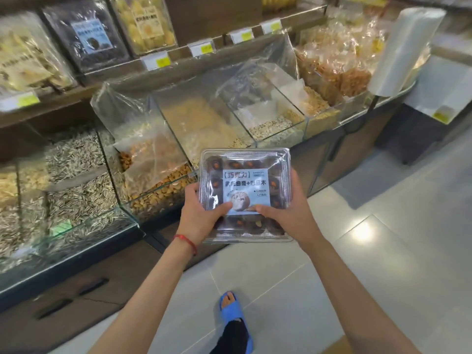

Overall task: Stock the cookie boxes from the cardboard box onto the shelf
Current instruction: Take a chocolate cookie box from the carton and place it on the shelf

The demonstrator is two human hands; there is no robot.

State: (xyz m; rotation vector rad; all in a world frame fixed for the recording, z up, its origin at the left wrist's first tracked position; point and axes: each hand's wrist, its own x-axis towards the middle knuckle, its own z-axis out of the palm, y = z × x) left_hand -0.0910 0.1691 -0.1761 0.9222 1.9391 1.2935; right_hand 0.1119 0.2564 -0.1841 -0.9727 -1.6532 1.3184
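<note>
Left hand (201,213): grips the near-left part of 1 cookie box (245,159). Thumb lies on top of the lid; fingers curl round the left edge. A red string bracelet (186,242) sits on that wrist.

Right hand (283,213): grips the near-right part of the same box. Thumb is on the lid, fingers wrap the right edge.

The box is held between the 2 hands, in the air, roughly level, lid facing up. It is clear plastic, nearly square, with dark cookies inside. A pale blue label (246,185) with printed characters covers the lid's middle; both thumb tips touch its near edge.

Just beyond the hands stands a row of glass bins (255,143) lined with clear plastic. Nearest the left hand is a bin of almonds (163,190). Further left of that hand are bins of striped sunflower seeds (74,159). Beyond the right hand, the bins hold paler seeds and nuts; detail there is blurred.

Above the bins, well beyond both hands, runs a wooden shelf (178,53) with white-and-yellow price tags (155,60) on its front edge. Bagged snacks (86,34) lean on it.

Far right of the right hand, a roll of clear plastic bags (406,52) stands tilted.

Below the hands: pale tiled floor (383,226) and 1 foot in a blue sandal (233,312).
</note>
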